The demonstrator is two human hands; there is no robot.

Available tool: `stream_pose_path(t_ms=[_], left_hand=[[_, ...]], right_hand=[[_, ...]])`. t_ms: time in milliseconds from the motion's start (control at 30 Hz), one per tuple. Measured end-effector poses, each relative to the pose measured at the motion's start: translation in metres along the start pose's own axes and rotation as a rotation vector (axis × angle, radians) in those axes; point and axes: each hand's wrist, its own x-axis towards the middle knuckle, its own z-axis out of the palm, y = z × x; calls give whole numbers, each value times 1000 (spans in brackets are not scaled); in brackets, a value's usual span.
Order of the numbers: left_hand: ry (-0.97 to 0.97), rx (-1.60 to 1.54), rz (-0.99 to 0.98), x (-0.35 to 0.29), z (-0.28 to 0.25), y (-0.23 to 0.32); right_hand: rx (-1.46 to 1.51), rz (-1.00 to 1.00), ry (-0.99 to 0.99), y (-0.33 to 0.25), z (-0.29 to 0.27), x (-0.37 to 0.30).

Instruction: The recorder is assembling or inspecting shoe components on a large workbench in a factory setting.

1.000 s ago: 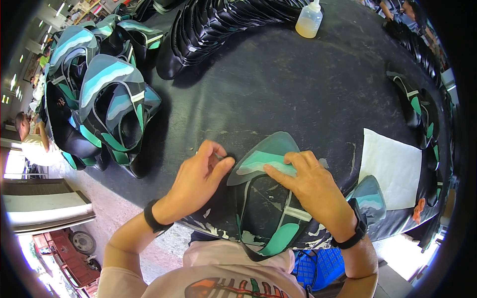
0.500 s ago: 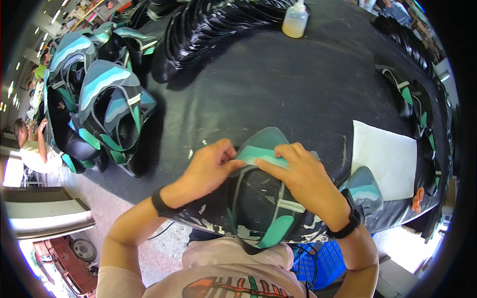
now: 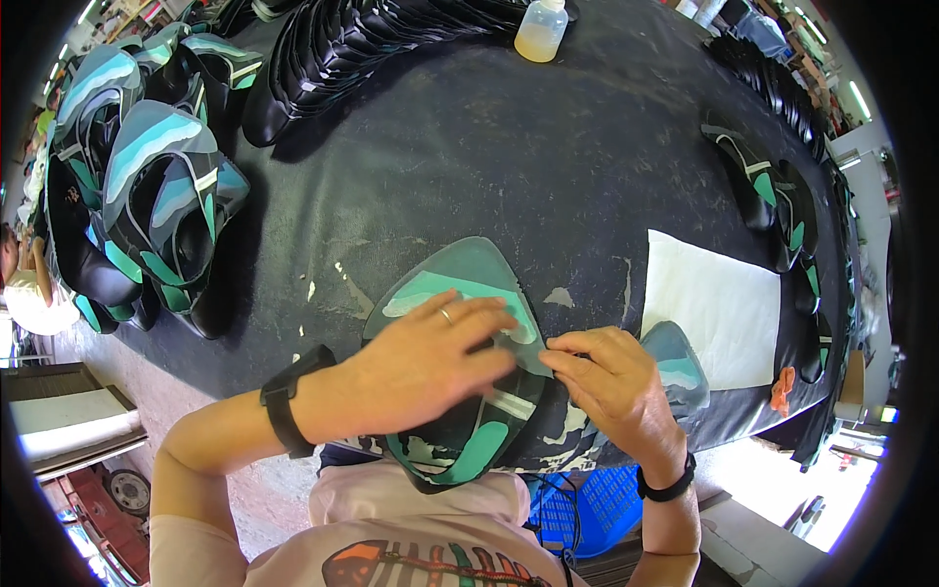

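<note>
A shoe upper (image 3: 476,452) lies at the table's near edge, its dark grey, wavy green toe part pointing away from me. Its black loop with a green panel hangs toward my body. Across the middle of the upper lies my left hand (image 3: 416,367), palm down, its fingers spread and slightly blurred. It hides much of the inner opening. My right hand (image 3: 611,377) pinches the right corner of the toe part between thumb and fingers. A loose grey toe piece (image 3: 673,367) with blue waves lies just right of that hand.
Finished-looking uppers (image 3: 156,186) are heaped at the left. A long row of black shoe parts (image 3: 342,59) curves along the back, beside a bottle (image 3: 541,31) of yellowish liquid. To the right are a white sheet (image 3: 719,303), an orange scrap (image 3: 782,389) and more uppers (image 3: 758,186).
My left hand has gone from pinching the toe part's left side to lying spread across the upper. My right hand has shifted to its right corner. The whole view has shifted too.
</note>
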Motion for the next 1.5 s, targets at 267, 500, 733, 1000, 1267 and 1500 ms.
stream_pose_path(t_ms=[267,500,733,1000,1267,1500], left_hand=[[-229,128,57,2,11,6],[-283,195,61,2,11,8],[-231,273,58,-6,18,4],[84,317,174,-8,17,30],[125,129,116,-105,44,65],[272,385,106,-136,-9,57]], right_hand=[[53,-39,8,16,14,3],[-140,-113,-161,12,12,-12],[-253,-33,-129,-6,9,-22],[-162,228,238,-41,7,-65],[-111,266,215,-66,-5,-81],[-241,229,208,-69,-8,-84]])
